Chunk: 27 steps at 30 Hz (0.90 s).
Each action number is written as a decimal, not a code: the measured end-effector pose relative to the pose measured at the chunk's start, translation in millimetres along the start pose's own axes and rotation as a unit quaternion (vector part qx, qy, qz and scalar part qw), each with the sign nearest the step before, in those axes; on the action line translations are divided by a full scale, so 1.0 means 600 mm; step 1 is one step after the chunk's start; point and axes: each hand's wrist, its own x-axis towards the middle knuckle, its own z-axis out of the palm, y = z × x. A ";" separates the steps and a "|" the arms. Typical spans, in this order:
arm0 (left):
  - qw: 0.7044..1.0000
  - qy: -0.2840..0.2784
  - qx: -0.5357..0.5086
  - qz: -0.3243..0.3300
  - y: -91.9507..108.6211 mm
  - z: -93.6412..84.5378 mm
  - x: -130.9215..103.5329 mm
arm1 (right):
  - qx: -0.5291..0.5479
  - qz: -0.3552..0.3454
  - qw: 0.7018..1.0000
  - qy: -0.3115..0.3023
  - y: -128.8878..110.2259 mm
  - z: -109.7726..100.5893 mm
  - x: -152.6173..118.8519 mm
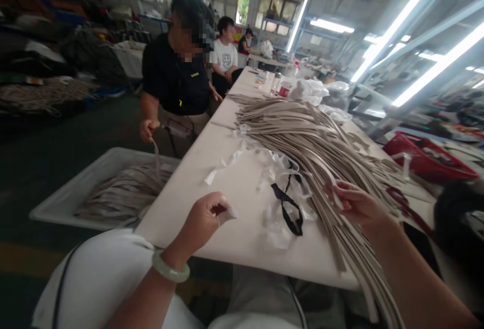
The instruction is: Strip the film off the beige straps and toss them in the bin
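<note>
My left hand, with a pale green bangle at the wrist, is closed over the table's near left edge, pinching the end of a small light strip. Over the right side, my right hand pinches the end of a beige strip. That strip lies at a large pile of long beige strips, which runs along the table and hangs over its near edge. Between my hands are a twisted black band and crumpled clear plastic scraps.
A white tub of strips stands left of the table. Beside it a person in black holds a strip. Two more people sit farther back. A red basket is at right; plastic bags and bottles stand at the far end.
</note>
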 end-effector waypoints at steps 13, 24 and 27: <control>1.000 -0.021 0.005 -0.001 0.018 -0.001 -0.009 | 0.111 -0.200 0.966 -0.119 -0.075 0.315 -0.109; 0.998 -0.051 0.028 0.023 0.020 -0.011 -0.011 | 0.081 -0.224 0.964 -0.121 -0.047 0.338 -0.092; 0.995 -0.093 0.027 0.031 0.017 -0.012 -0.014 | 0.158 -0.141 0.954 -0.210 -0.045 0.333 -0.075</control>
